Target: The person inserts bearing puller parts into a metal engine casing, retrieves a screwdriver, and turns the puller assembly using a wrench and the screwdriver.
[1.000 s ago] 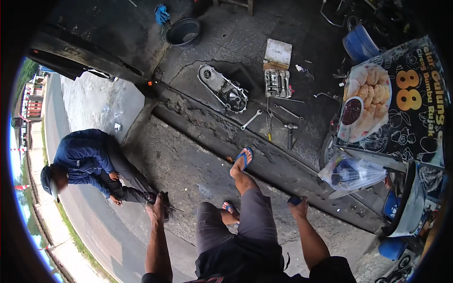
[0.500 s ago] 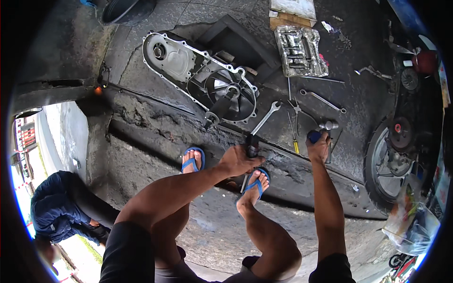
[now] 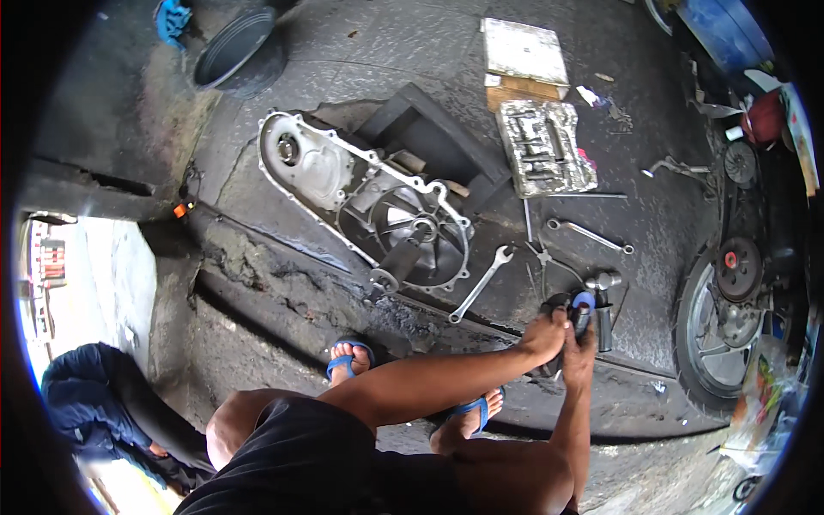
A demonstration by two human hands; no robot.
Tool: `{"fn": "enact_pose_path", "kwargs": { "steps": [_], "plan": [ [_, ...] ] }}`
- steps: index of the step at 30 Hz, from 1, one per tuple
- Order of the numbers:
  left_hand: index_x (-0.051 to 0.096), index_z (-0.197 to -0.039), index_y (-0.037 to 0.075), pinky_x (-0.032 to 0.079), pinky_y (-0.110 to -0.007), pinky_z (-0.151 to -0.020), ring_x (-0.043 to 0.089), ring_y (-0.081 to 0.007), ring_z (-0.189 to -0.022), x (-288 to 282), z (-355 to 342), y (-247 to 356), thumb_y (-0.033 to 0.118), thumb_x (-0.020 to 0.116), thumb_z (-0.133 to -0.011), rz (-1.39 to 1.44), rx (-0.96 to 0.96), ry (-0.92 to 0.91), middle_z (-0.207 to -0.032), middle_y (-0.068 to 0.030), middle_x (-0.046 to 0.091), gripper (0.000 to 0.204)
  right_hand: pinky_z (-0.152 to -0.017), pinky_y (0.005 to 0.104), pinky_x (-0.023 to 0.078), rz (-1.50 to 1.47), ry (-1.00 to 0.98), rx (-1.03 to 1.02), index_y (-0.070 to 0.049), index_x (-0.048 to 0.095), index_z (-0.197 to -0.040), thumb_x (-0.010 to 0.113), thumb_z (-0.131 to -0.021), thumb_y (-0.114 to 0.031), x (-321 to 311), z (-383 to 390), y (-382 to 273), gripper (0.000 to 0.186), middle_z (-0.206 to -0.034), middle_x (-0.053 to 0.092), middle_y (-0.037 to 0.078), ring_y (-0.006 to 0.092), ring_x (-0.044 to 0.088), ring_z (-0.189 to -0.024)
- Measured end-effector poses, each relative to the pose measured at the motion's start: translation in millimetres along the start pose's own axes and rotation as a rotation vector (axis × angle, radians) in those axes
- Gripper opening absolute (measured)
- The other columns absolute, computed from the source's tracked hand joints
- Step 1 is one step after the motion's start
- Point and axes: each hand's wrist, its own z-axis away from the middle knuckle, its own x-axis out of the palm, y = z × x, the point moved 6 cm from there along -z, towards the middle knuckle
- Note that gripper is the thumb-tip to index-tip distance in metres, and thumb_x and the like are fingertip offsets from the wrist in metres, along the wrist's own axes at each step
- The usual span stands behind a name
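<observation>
My left hand (image 3: 544,338) is closed round a dark, rounded tool (image 3: 558,303), its kind partly hidden by the fingers. Close against it, my right hand (image 3: 580,350) grips a dark cylindrical piece with a blue end (image 3: 584,299). Whether the two pieces touch, I cannot tell. Just right of my hands lies a hammer (image 3: 604,330). Pliers (image 3: 543,255) lie just beyond them. To their left is an open-ended wrench (image 3: 481,285). Farther left, a large silver engine casing (image 3: 318,172) lies open-side up, with a dark cylindrical part (image 3: 401,260) at its near edge.
A ring wrench (image 3: 590,236) and a grimy silver tray with recesses (image 3: 545,146) lie farther out. A wheel (image 3: 712,330) stands at the right. A black basin (image 3: 243,56) sits at the far left. Another person (image 3: 103,403) bends at the left. A raised ledge crosses before my feet.
My left hand has moved right, away from the open-ended wrench, carrying the dark tool to my right hand. My right hand has come slightly nearer. The view has tilted, so the floor things appear lower.
</observation>
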Motion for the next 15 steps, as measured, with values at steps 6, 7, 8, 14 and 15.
{"fn": "enact_pose_path", "kwargs": {
  "steps": [6, 7, 8, 14, 15],
  "plan": [
    [0.064, -0.114, -0.003, 0.054, -0.05, -0.083, 0.068, -0.0456, -0.094, -21.2, -12.7, 6.4, 0.032, 0.057, -0.098, 0.335, -0.027, 0.229, -0.102, -0.028, 0.07, 0.039, -0.1, 0.0309, 0.045, -0.213, -0.087, -0.103, 0.0, 0.051, -0.136, 0.071, -0.089, -0.003, 11.3, 5.5, -41.6, 0.051, -0.119, 0.064, 0.005, 0.0148, 0.06, -0.107],
    [0.062, -0.119, -0.003, 0.053, -0.049, -0.087, 0.067, -0.0455, -0.099, -22.4, -1.8, 22.3, 0.032, 0.058, -0.097, 0.374, 0.014, 0.214, -0.106, -0.029, 0.068, 0.042, -0.096, 0.0292, 0.046, -0.1, -0.046, -0.114, 0.0, 0.053, -0.133, 0.07, -0.089, -0.002, 0.9, 1.1, -38.4, 0.048, -0.115, 0.064, 0.004, 0.0134, 0.06, -0.103],
    [0.06, -0.123, -0.004, 0.052, -0.048, -0.092, 0.065, -0.0455, -0.103, -26.1, 5.1, 33.7, 0.033, 0.058, -0.097, 0.411, 0.058, 0.217, -0.11, -0.0299, 0.066, 0.045, -0.091, 0.0274, 0.048, 0.006, -0.02, -0.132, 0.0, 0.055, -0.13, 0.069, -0.089, -0.002, -8.1, -9.5, -39.7, 0.044, -0.111, 0.065, 0.003, 0.0119, 0.06, -0.099],
    [0.057, -0.121, -0.001, 0.051, -0.048, -0.093, 0.063, -0.0437, -0.106, -50.2, 92.5, 34.4, 0.032, 0.06, -0.095, -0.314, 0.593, -0.13, -0.111, -0.0276, 0.062, 0.042, -0.086, 0.0309, 0.049, 0.345, 0.243, -0.3, 0.005, 0.059, -0.122, 0.067, -0.09, -0.009, -93.3, -81.7, -70.2, 0.035, -0.101, 0.066, 0.007, 0.0166, 0.059, -0.09],
    [0.059, -0.115, 0.001, 0.053, -0.049, -0.088, 0.066, -0.0429, -0.099, -72.2, 109.2, 21.5, 0.032, 0.06, -0.096, -0.409, 0.496, -0.382, -0.103, -0.0253, 0.066, 0.037, -0.087, 0.0325, 0.049, 0.488, 0.263, -0.299, 0.006, 0.059, -0.12, 0.069, -0.091, -0.015, -104.2, -97.9, -73.2, 0.037, -0.1, 0.067, 0.01, 0.0206, 0.06, -0.09]
  ]
}}
